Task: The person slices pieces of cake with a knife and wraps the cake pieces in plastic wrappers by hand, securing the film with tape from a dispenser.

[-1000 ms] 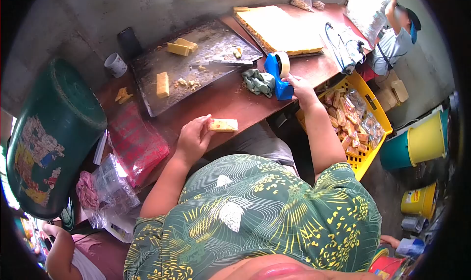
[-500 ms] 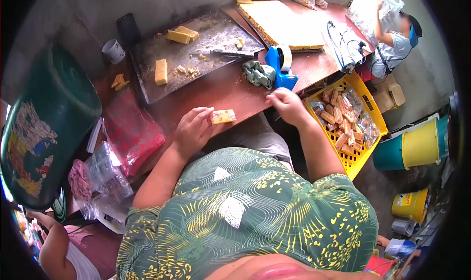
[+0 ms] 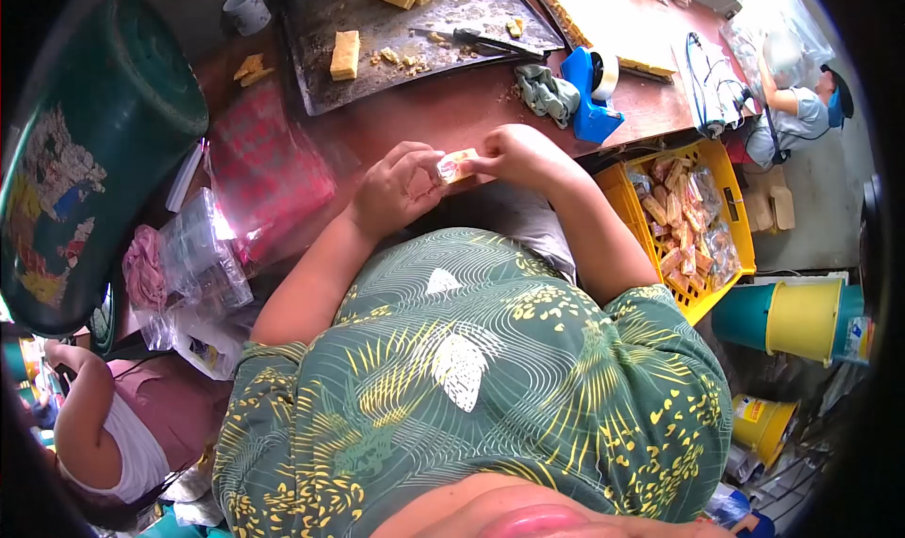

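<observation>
My left hand (image 3: 401, 187) is closed on one end of a small wrapped cake bar (image 3: 458, 165), with red marks on its clear wrapper. At the bar's other end, the fingers of my right hand (image 3: 530, 159) pinch it. Both hands are over the table's front edge. Behind them, a dark metal tray (image 3: 320, 76) bears a bare cake bar (image 3: 345, 55), more pieces, crumbs and a knife (image 3: 485, 40). The blue tape dispenser (image 3: 592, 104) stands beyond my right hand, beside a crumpled grey-green cloth (image 3: 547, 93). Red-printed plastic wrappers (image 3: 264, 165) lie left of my left hand.
On my right is a yellow crate (image 3: 707, 297) with several wrapped bars (image 3: 679, 213). A large cake slab (image 3: 622, 19) lies at the back. A green tub (image 3: 160, 76) stands left. One person (image 3: 801, 114) is at the far right, another (image 3: 151, 415) at lower left.
My right hand has come left from beside the tape dispenser and now grips the bar's right end. My left hand still holds the bar. The camera view has shifted downward.
</observation>
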